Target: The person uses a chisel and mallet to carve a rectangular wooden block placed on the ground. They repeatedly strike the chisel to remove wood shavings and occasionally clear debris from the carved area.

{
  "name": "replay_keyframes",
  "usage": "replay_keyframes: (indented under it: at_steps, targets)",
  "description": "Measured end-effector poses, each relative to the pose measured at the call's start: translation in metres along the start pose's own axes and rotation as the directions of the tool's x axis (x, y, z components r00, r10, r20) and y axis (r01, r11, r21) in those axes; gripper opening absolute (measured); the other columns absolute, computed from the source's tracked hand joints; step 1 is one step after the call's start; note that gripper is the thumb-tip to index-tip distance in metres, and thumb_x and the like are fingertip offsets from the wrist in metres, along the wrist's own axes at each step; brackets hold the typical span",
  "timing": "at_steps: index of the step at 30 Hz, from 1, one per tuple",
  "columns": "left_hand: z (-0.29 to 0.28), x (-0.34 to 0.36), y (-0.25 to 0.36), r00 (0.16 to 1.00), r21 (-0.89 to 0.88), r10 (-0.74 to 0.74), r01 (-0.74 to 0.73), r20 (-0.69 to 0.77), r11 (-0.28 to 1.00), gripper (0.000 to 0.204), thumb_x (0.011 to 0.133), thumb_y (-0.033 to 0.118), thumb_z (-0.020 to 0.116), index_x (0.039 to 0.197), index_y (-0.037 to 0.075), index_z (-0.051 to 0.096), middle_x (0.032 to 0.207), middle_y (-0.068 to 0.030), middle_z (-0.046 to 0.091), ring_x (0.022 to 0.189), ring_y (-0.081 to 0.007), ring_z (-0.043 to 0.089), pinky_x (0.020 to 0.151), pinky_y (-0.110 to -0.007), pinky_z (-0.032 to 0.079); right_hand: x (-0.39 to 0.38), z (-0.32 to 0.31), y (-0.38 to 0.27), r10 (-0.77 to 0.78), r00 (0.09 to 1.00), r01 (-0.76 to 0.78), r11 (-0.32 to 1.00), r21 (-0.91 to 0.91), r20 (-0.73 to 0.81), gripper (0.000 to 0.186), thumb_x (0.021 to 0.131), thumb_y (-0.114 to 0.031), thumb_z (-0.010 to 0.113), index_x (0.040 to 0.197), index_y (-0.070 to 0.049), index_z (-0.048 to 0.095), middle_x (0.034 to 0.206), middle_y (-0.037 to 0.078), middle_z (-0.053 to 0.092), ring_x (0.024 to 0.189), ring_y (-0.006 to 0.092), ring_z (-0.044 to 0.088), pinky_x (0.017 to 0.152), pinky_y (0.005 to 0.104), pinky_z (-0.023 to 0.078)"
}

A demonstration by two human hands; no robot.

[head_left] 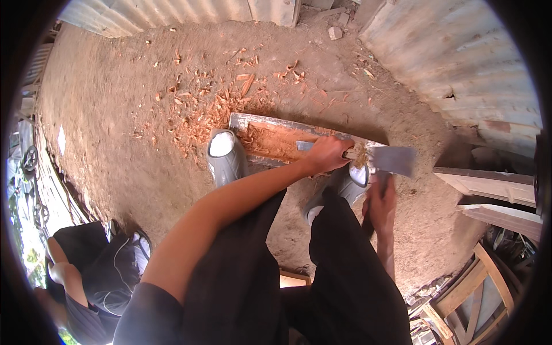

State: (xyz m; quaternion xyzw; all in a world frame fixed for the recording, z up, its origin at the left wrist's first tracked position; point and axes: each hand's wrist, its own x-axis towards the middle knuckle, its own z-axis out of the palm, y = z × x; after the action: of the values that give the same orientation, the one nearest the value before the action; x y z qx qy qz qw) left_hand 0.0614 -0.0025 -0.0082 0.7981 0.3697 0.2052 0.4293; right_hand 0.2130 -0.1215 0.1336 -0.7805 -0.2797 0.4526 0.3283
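Black cloth trouser legs (353,253) rise nearest the camera, filling the lower middle of the frame, with grey slip-on shoes (230,167) beyond them at the near side of a long wooden block (276,141), whose weathered rim surrounds a reddish-orange hollow. This block lies on the brown earth floor (115,138) in the middle of the frame, its long axis running from left to right and sloping slightly down to the right. Bare and curled tight, the left hand (330,154) pinches a chisel with a flat grey metal blade (305,145); the blade points left into the hollow, and the chisel's frayed butt end points right. Lower and farther right, the right hand (382,201) is closed, somewhat blurred, around the dark handle of a tool with a broad, flat grey head (394,160). That head sits immediately right of the butt end, nearly in line with the chisel; blur hides whether they touch. Of the two hands, the left is nearer the hollow. Curled orange wood shavings (215,115) litter the ground toward the upper left.
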Motion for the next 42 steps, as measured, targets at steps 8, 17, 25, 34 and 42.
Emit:
replay_keyframes:
  at_steps: [8,17,25,34,42]
  targets:
    - [0.003,0.000,0.002,0.999,0.012,-0.001,0.001,-0.033,1.000,0.026,0.081,0.027,0.077,0.098,0.009,0.069,0.072,-0.0211,0.069,0.073,-0.0431,0.071,0.067,-0.054,0.056,0.003,0.005,0.004,0.074,0.991,-0.054,0.984,0.171,-0.113,0.033,0.108,-0.031,0.057,0.125,-0.003,0.050,0.073,0.002,0.053,0.049,0.0100,0.052,0.041,0.0266,0.042]
    - [0.009,-0.001,-0.004,1.000,0.009,0.002,-0.002,-0.029,1.000,0.027,0.082,0.027,0.076,0.101,0.009,0.068,0.072,-0.0202,0.069,0.072,-0.0425,0.071,0.066,-0.053,0.056,0.007,-0.004,-0.006,0.083,0.992,-0.069,0.986,0.152,-0.091,0.024,0.108,-0.030,0.058,0.117,-0.007,0.055,0.071,0.000,0.051,0.049,0.0099,0.051,0.040,0.0271,0.041]
    - [0.008,-0.002,-0.004,1.000,0.068,-0.024,0.025,-0.008,0.997,0.036,0.079,0.027,0.079,0.108,0.008,0.069,0.075,-0.0209,0.070,0.075,-0.0422,0.071,0.066,-0.053,0.055,0.015,-0.026,-0.013,0.097,0.995,-0.099,0.989,0.113,0.023,0.025,0.109,-0.032,0.057,0.117,-0.009,0.056,0.072,0.000,0.053,0.050,0.0090,0.052,0.041,0.0264,0.042]
    - [0.007,-0.002,-0.004,1.000,0.093,-0.014,0.012,0.019,0.996,0.038,0.080,0.029,0.080,0.111,0.010,0.070,0.076,-0.0197,0.072,0.076,-0.0416,0.072,0.067,-0.052,0.055,0.011,-0.024,-0.008,0.192,0.978,-0.200,0.975,0.096,0.085,0.032,0.108,-0.033,0.058,0.124,-0.006,0.052,0.073,0.001,0.052,0.049,0.0104,0.051,0.041,0.0274,0.042]
    - [0.007,-0.001,-0.003,0.995,0.117,-0.073,0.065,0.065,0.991,0.038,0.080,0.030,0.080,0.112,0.011,0.071,0.078,-0.0194,0.073,0.078,-0.0405,0.072,0.068,-0.052,0.056,0.013,-0.011,0.001,0.207,0.968,-0.205,0.978,-0.029,0.140,0.028,0.107,-0.034,0.060,0.116,-0.008,0.052,0.072,0.000,0.052,0.049,0.0097,0.050,0.041,0.0278,0.041]
